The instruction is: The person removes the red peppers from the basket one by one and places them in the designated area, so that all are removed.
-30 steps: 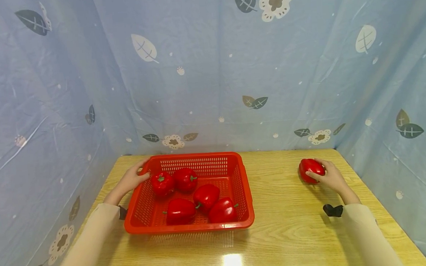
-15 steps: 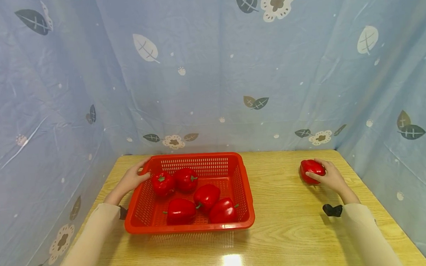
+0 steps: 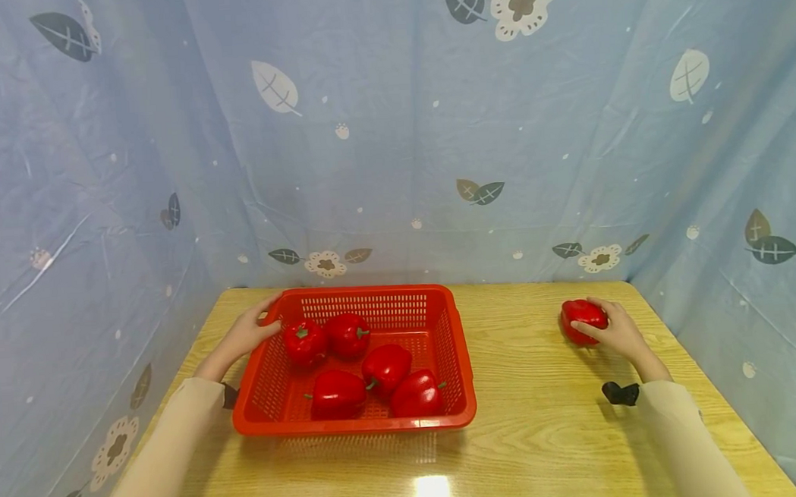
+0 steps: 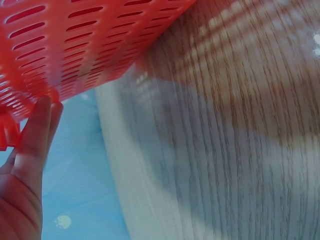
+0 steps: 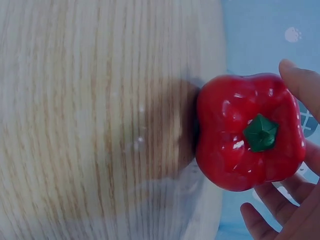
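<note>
In the head view, the left hand (image 3: 242, 336) held the rim of a rectangular red plastic lattice basket (image 3: 354, 425); well apart, the right hand (image 3: 620, 330) gripped a blocky, glossy red pepper (image 3: 578, 319) at the right of the pale wooden table (image 3: 514, 363). The left-wrist view showed fingers (image 4: 32, 135) against the basket. In the right-wrist view, thumb (image 5: 302, 87) and fingers clasped the pepper; securing it seemed the step, and moving it would call for a firm hold.
</note>
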The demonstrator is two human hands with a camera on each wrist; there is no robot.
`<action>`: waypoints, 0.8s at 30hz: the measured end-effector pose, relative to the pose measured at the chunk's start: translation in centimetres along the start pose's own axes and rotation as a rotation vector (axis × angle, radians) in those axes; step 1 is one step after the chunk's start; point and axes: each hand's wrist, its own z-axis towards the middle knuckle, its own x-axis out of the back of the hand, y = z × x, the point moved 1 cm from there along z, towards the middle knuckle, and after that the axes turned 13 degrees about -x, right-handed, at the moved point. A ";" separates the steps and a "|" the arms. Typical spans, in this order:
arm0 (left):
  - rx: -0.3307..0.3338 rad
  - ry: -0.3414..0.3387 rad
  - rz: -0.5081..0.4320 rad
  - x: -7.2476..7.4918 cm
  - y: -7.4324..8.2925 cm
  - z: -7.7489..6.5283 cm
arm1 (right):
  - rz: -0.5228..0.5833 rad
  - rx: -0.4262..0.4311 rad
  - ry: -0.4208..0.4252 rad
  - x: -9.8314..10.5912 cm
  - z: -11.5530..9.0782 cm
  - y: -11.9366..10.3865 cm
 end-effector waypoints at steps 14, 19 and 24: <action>0.005 0.004 -0.003 0.1 0.3 -0.1 | 0.006 0.011 0.003 0.6 -0.1 -1.0; 0.008 0.007 -0.001 0.1 0.3 0.0 | 0.004 0.023 0.013 0.7 0.1 -1.4; 0.015 0.005 0.010 0.0 0.2 -0.1 | -0.011 0.053 0.034 0.8 0.3 -2.3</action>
